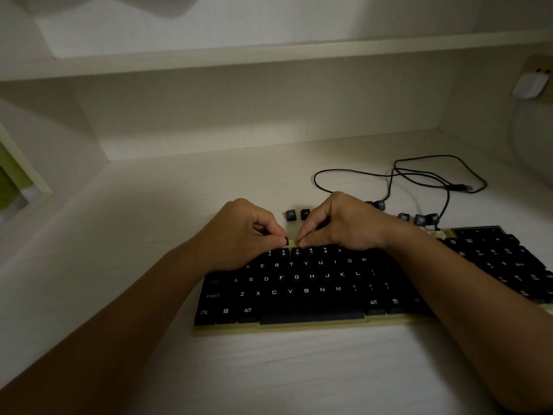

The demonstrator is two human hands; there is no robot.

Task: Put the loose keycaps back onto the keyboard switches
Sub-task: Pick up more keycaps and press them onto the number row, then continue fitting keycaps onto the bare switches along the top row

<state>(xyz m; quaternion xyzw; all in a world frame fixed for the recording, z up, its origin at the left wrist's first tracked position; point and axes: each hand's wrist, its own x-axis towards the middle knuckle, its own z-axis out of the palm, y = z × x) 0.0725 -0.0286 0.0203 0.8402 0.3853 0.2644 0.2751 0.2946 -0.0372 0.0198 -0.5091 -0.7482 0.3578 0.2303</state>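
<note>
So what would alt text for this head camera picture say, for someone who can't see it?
Two bare hands, left hand and right hand, press a small black keycap into the top row of a black keyboard. More loose keycaps and a coiled cable lie behind on the pale desk.

Bare forearms (no sleeves), two hands (244,232).

Counted: 1 keyboard (311,295) w/ black keys. Loose keycaps behind it on the desk: 2 together at center (297,215), 1 by the right hand (380,205), approx. 3 more at right (419,218), so about 6 visible; some hidden. 1 black cable (419,175). 1 white charger (529,86) in wall socket. 2 hands.
</note>
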